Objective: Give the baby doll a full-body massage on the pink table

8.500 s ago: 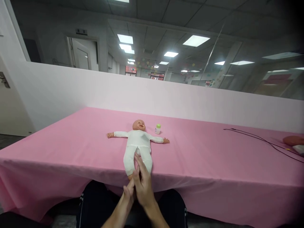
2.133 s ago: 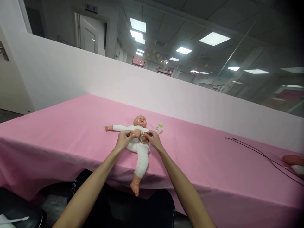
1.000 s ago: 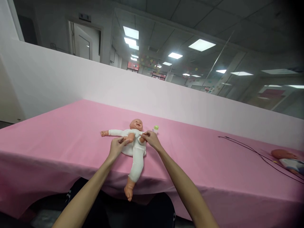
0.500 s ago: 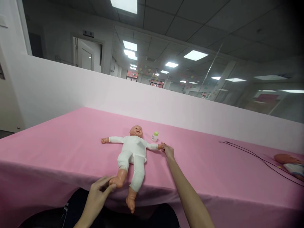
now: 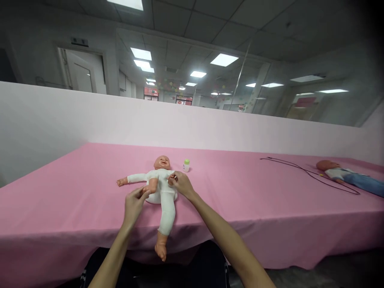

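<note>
A baby doll (image 5: pixel 168 208) in a white suit lies on its back on the pink-covered table, its head away from me. My left hand (image 5: pixel 135 200) is closed on the doll's foot at the left, with that leg folded up over its belly. My right hand (image 5: pixel 180 183) pinches the doll's hand at the right and holds it over the chest. The doll's other arm lies stretched out to the left, and its other leg hangs over the table's front edge. Just right of the doll's head stands a small bottle (image 5: pixel 186 165) with a green cap.
The pink cloth (image 5: pixel 228 192) covers a wide table with its front edge close to me. At the right lie a thin dark cord (image 5: pixel 300 168) and a second doll (image 5: pixel 357 180) in blue trousers. A low white wall (image 5: pixel 210 128) with glass above stands behind.
My left hand has lifted the doll's foot and folded that leg up to the belly. My right hand has brought the doll's hand inward over the chest. The view has shifted right.
</note>
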The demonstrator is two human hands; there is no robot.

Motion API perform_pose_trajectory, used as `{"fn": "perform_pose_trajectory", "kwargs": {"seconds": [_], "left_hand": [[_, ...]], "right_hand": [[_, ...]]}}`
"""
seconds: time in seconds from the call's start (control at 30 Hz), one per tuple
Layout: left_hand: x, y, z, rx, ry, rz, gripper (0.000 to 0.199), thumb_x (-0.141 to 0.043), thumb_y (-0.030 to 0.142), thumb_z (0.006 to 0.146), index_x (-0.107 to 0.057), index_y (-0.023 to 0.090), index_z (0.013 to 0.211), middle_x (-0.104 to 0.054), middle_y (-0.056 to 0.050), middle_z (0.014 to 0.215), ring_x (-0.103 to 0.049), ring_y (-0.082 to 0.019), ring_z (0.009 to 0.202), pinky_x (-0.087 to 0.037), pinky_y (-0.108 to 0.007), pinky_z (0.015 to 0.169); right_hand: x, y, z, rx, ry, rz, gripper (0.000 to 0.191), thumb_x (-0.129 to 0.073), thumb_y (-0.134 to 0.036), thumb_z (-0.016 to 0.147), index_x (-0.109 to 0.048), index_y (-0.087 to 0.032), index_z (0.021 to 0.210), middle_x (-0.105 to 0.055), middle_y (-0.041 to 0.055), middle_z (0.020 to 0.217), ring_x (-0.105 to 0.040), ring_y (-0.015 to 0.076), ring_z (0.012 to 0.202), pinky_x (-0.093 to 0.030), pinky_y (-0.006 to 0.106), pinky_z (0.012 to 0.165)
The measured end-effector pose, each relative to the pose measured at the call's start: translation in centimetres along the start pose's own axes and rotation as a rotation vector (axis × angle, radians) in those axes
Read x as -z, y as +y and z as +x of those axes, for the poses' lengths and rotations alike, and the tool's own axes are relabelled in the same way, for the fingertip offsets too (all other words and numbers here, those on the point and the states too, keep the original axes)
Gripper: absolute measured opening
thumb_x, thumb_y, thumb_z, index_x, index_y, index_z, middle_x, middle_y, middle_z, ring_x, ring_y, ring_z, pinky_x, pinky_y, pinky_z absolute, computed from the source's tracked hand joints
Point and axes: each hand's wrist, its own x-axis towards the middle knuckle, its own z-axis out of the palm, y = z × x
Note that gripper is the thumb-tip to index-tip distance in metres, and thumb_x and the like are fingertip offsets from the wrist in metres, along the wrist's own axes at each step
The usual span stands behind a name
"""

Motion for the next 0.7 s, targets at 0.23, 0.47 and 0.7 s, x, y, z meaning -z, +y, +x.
{"fn": "perform_pose_trajectory", "kwargs": {"seconds": [0.23, 0.47, 0.7], "left_hand": [[4.3, -1.1, -10.9, 0.061, -0.151, 0.066, 0.041, -0.078, 0.057, 0.08, -0.085, 0.022, 0.099, -0.077, -0.007, 0.09, -0.073, -0.027, 0.086, -0.06, -0.033, 0.076], [4.0, -2.5, -11.9, 0.145, -0.162, 0.015, 0.042, -0.081, 0.057, 0.078, -0.085, 0.022, 0.101, -0.079, -0.006, 0.091, -0.075, -0.028, 0.086, -0.062, -0.033, 0.077], [0.6, 0.2, -1.0, 0.063, 0.059, -0.033, 0.041, -0.078, 0.054, 0.082, -0.081, 0.016, 0.096, -0.079, -0.006, 0.088, -0.072, -0.025, 0.087, -0.057, -0.033, 0.08]], "right_hand": [[5.3, 6.6, 0.9, -0.634, 0.47, 0.424, 0.024, -0.079, -0.037, 0.076, -0.065, -0.02, 0.068, -0.07, 0.0015, 0.067, -0.06, 0.0156, 0.058, -0.048, 0.027, 0.058], [4.5, 8.7, -1.1, -0.807, 0.554, 0.505, 0.037, -0.083, -0.04, 0.07, -0.054, -0.023, 0.055, -0.053, -0.0034, 0.045, -0.048, 0.0121, 0.044, -0.041, 0.025, 0.045], [2.4, 2.3, 2.1, -0.31, 0.351, 0.515, 0.038, -0.078, -0.056, 0.078, -0.069, -0.019, 0.081, -0.073, 0.0056, 0.08, -0.062, 0.0158, 0.064, -0.052, 0.029, 0.061]]}}
